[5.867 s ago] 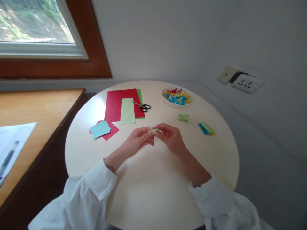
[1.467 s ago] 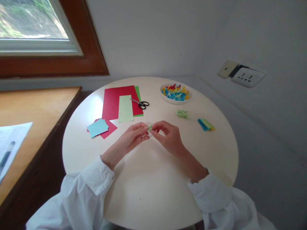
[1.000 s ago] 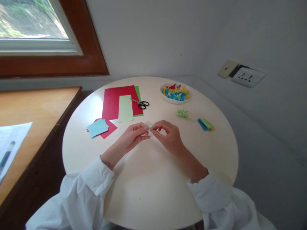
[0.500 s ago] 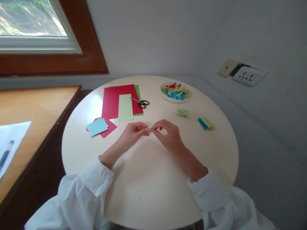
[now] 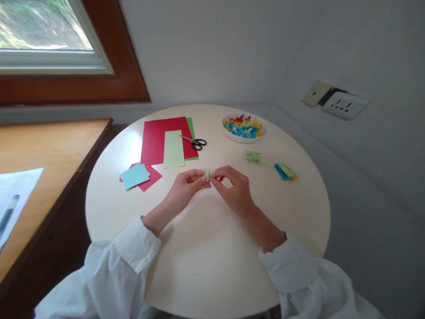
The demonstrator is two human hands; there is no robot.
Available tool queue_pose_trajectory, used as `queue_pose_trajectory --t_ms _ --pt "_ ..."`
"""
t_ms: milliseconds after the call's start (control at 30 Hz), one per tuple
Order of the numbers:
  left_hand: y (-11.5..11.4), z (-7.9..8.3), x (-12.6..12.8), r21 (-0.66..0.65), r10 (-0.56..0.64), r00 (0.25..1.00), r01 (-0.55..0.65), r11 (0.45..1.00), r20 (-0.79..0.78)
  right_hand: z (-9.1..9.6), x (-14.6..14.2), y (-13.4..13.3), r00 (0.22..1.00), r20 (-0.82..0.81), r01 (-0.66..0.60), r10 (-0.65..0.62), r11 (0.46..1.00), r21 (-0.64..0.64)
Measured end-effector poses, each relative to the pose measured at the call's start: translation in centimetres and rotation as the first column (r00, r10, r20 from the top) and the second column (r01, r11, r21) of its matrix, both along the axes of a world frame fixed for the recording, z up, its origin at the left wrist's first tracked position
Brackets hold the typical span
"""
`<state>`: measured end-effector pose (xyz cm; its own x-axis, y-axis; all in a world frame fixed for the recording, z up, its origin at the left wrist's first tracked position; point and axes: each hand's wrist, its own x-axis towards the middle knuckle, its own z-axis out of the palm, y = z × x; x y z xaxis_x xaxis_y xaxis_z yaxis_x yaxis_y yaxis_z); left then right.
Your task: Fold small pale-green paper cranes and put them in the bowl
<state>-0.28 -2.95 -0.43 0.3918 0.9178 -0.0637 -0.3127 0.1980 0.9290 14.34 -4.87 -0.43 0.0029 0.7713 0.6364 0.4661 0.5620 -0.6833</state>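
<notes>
A small piece of folded light green paper (image 5: 207, 176) is held between my two hands above the middle of the round white table (image 5: 206, 266). My left hand (image 5: 186, 188) pinches it from the left between thumb and fingers. From the right, the thumb and forefinger of my right hand (image 5: 234, 189) are closed at its other side; the fingertips hide part of it. Beyond my right hand lies a small heap of light green folded paper pieces (image 5: 253, 156). Several small coloured strips of folded paper (image 5: 286, 172) rest farther right.
Scissors (image 5: 195, 142) with black handles lie on a light green sheet (image 5: 173, 153) and a red sheet (image 5: 153, 137). Light blue squares (image 5: 134, 176) overlap red ones at left. A white dish (image 5: 244, 140) at the back holds many coloured folded pieces. A wooden desk (image 5: 66, 150) stands left.
My left hand has shifted slightly right, closer to my right hand. The green folded paper has turned and shows more upright between my fingertips. Everything else on the table stays put.
</notes>
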Motion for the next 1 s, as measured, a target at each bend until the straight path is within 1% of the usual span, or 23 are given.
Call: queue_pose_trajectory --t_ms 167,233,567,700,867,1000 --pt "0.22 -0.16 -0.26 0.028 -0.082 0.996 0.083 0.996 -0.027 -0.09 0.15 -0.13 0.999 -0.003 -0.034 0.034 0.999 -0.016" --pt "0.27 -0.19 -0.30 0.037 -0.092 0.995 0.093 0.995 -0.030 -0.12 0.18 -0.17 0.999 0.016 -0.038 0.038 0.999 -0.007" --pt "0.15 -0.37 -0.20 -0.023 -0.061 0.998 0.061 0.998 0.005 -0.33 0.24 -0.08 0.995 0.084 -0.054 0.051 0.998 0.023" --pt "0.10 -0.30 -0.21 -0.018 -0.056 0.998 0.056 0.998 0.006 -0.40 0.19 -0.08 0.996 0.083 -0.043 0.040 0.998 0.036" --pt "0.09 -0.21 -0.17 0.012 -0.082 0.997 0.082 0.997 0.001 -0.40 0.28 -0.11 0.996 0.088 -0.036 0.030 0.997 0.062" --pt "0.10 -0.35 -0.16 0.037 -0.048 0.998 0.050 0.998 -0.036 -0.39 0.23 -0.15 0.995 0.094 -0.037 0.032 0.998 0.055"
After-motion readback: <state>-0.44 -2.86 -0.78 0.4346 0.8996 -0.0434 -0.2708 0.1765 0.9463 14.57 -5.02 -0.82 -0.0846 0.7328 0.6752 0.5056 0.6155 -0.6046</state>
